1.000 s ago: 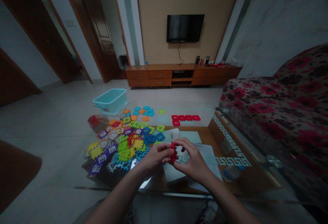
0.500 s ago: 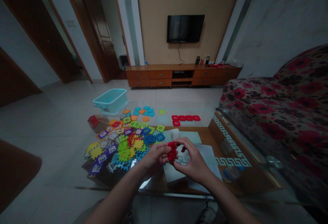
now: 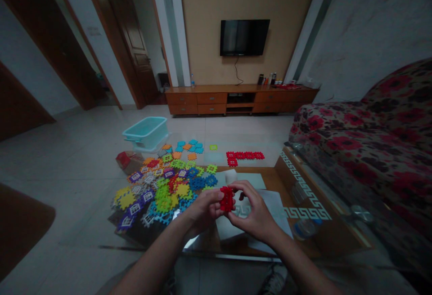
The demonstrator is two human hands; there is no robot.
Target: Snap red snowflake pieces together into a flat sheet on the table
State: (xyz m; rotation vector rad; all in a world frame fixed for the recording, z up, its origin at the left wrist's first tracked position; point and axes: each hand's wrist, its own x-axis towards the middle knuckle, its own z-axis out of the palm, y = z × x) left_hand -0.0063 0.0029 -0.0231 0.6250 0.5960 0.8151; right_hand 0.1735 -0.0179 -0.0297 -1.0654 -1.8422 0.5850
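A small stack of red interlocking plastic pieces point(image 3: 227, 199) sits between my left hand point(image 3: 205, 209) and my right hand point(image 3: 255, 210), held up above a glass coffee table point(image 3: 202, 250). Fingers of both hands press on its sides and partly hide it. To the left of my left hand lies a large heap of multicoloured interlocking pieces point(image 3: 162, 194). Under my right hand lie white paper sheets point(image 3: 270, 209), and a small white roll or cup point(image 3: 231, 176) stands just beyond my fingers.
On the floor beyond the table are a light blue plastic tub point(image 3: 146, 133), teal and orange pieces point(image 3: 187, 147), and a row of joined red pieces point(image 3: 245, 155). A floral sofa point(image 3: 364, 142) runs along the right. A wooden TV cabinet point(image 3: 241, 99) stands at the far wall.
The red stack has turned in my fingers, showing a broader face than one second ago. Both hands stay in about the same place around it.
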